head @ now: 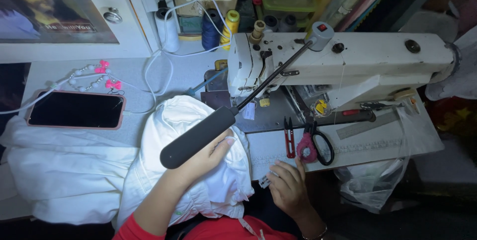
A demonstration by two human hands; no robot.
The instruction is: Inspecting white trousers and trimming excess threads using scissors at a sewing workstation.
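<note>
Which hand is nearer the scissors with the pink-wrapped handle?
Right. The right hand lies just below the scissors; the left hand rests on the white garment, farther left.
</note>
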